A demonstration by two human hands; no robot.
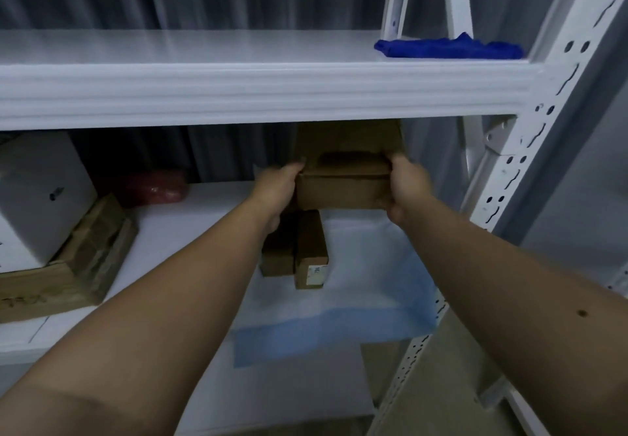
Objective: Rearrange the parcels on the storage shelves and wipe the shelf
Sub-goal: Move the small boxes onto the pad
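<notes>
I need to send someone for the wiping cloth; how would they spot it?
Find the white metal rack and look at its upper shelf. At the far right end, beside the corner post, lies a crumpled cloth. It is the only thing on that shelf, deep blue, unlike the brown boxes below.

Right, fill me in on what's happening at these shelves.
A person grips a brown box with both hands, left hand and right hand on its sides, held above the lower shelf. Two small boxes lie beneath it on a blue-white sheet. A blue cloth sits untouched on the upper shelf. A white box sits at left.
</notes>
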